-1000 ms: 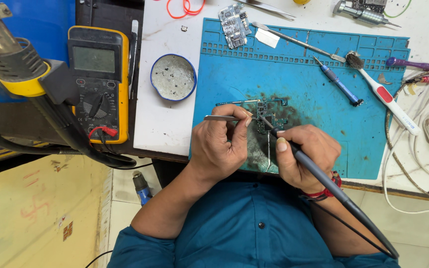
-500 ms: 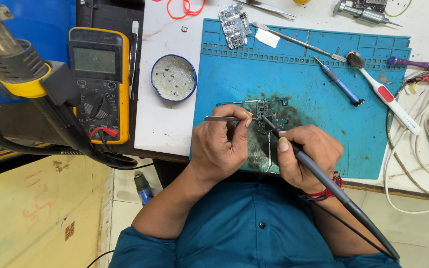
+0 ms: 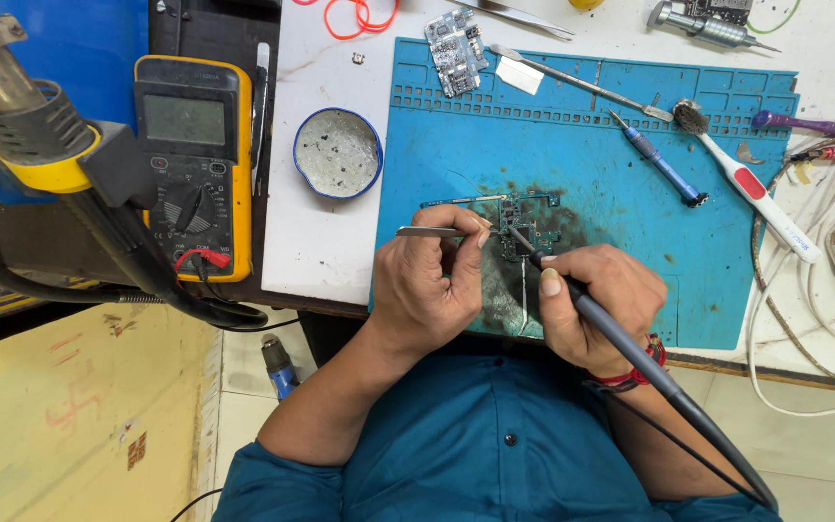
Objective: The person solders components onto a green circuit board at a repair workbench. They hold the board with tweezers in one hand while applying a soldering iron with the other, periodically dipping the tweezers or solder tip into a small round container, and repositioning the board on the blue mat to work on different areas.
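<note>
A small green circuit board (image 3: 522,215) lies on a blue work mat (image 3: 611,145), amid dark stains. My left hand (image 3: 434,280) grips metal tweezers (image 3: 427,232) whose tips reach the board's left side. My right hand (image 3: 596,304) holds a black soldering iron (image 3: 620,338) like a pen, its tip touching the board's middle. The iron's cable runs back over my right wrist, which wears a red thread band.
A yellow multimeter (image 3: 190,164) sits at the left beside a hot-air nozzle (image 3: 21,116). A round tin (image 3: 337,153), another board (image 3: 456,50), a blue screwdriver (image 3: 657,159), a white brush (image 3: 746,184) and white cables (image 3: 823,290) surround the mat.
</note>
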`<state>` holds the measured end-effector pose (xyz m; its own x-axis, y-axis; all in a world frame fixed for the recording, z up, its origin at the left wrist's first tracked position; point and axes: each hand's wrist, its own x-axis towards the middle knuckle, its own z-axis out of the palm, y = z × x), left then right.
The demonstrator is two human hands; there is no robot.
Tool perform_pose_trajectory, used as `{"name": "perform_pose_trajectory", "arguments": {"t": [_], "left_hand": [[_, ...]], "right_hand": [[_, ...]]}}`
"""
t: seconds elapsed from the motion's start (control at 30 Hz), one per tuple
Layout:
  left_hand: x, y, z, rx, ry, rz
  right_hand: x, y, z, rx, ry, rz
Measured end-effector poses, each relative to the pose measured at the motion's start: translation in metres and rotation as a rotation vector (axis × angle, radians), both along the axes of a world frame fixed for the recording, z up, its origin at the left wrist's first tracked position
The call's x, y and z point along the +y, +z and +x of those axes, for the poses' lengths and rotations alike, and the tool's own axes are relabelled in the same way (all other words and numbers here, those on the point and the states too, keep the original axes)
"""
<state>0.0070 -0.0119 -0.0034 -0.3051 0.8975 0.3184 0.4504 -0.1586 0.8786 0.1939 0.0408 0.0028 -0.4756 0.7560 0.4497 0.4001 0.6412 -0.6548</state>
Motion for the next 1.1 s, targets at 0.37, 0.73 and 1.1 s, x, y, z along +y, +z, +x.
{"name": "perform_pose_trajectory", "arguments": {"t": [0.37, 0.73, 1.1], "left_hand": [[0.0002, -0.0008, 0.0003, -0.002, 0.000, -0.019], [-0.0008, -0.0005, 0.0003, 0.001, 0.004, -0.008], [0.0004, -0.0003, 0.0001, -0.007, 0.003, -0.008]], "right_hand": [[0.0000, 0.0016, -0.0002, -0.014, -0.002, -0.004], [0.0003, 0.0017, -0.0003, -0.001, 0.004, -0.008], [-0.0014, 0.0005, 0.0004, -0.009, -0.028, -0.014]]}}
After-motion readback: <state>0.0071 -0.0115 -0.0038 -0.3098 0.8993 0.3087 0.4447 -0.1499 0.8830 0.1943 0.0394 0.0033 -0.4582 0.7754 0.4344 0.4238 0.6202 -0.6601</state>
